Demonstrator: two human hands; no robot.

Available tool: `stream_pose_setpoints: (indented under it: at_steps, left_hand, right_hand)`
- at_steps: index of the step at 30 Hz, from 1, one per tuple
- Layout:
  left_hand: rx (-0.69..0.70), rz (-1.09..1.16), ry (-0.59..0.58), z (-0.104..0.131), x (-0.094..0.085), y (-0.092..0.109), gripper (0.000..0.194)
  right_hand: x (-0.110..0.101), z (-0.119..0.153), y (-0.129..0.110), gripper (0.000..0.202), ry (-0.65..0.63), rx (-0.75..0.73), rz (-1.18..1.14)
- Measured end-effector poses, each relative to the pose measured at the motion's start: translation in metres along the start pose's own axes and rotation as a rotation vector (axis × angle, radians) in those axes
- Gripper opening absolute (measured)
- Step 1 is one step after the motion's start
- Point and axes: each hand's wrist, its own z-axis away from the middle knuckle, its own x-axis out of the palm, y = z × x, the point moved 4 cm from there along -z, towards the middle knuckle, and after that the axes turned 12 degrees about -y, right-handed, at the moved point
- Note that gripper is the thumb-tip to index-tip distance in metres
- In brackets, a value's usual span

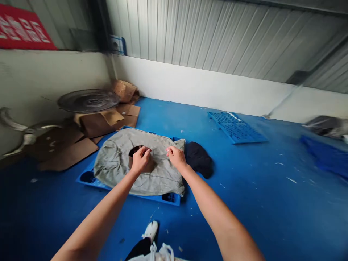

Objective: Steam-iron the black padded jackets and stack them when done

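My left hand [140, 159] is closed in a pinch, in front of a brown, round-rimmed object [149, 166] with a dark opening. The frame does not show whether the fingers touch it. My right hand [176, 156] is also pinched, a short way to the right, over a grey-green cloth bag [163, 177]. Anything between the fingertips of either hand is too small to make out. Beneath the bag lies a blue plastic pallet [157, 198]. Right beside it is a black, soft cloth-like item [199, 159].
Flattened cardboard [70, 154] lies left of the pallet, below a round grey disc [89, 100]. A second blue pallet [236, 127] rests on the blue floor near the white wall [190, 83]. Dark blue material [326, 156] is at the far right.
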Motion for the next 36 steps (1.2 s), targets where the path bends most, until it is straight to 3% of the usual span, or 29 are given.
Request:
stream_pose_setpoints:
  at_steps: [5,12,19,25,30,33,36]
  left_hand:
    - [-0.023,0.109,-0.187,-0.049,0.094,-0.011,0.021]
    - [-0.098,0.088,-0.333,-0.086,0.217,-0.027,0.021]
    - [-0.268,0.005,-0.274,-0.113,0.338,-0.069,0.021]
    - [-0.339,-0.025,-0.309,-0.144,0.439,-0.099,0.027]
    - [-0.328,-0.116,-0.365,-0.182,0.506,-0.149,0.03]
    - [-0.374,-0.175,-0.352,-0.191,0.544,-0.199,0.029]
    - [-0.531,-0.21,-0.346,-0.185,0.58,-0.262,0.045]
  right_hand:
    - [-0.034,0.022,0.105,0.018,0.117,0.191,-0.032]
    - [-0.059,0.045,0.257,0.02,0.192,0.433,-0.11]
    - [-0.051,0.011,0.415,0.022,0.082,0.452,-0.208]
    - [-0.044,-0.024,0.524,0.022,-0.009,0.516,-0.271]
    - [-0.017,-0.044,0.6,0.023,0.001,0.59,-0.298]
    - [0.019,-0.048,0.642,0.023,-0.012,0.641,-0.313]
    - [0.068,-0.049,0.683,0.025,-0.039,0.676,-0.316]
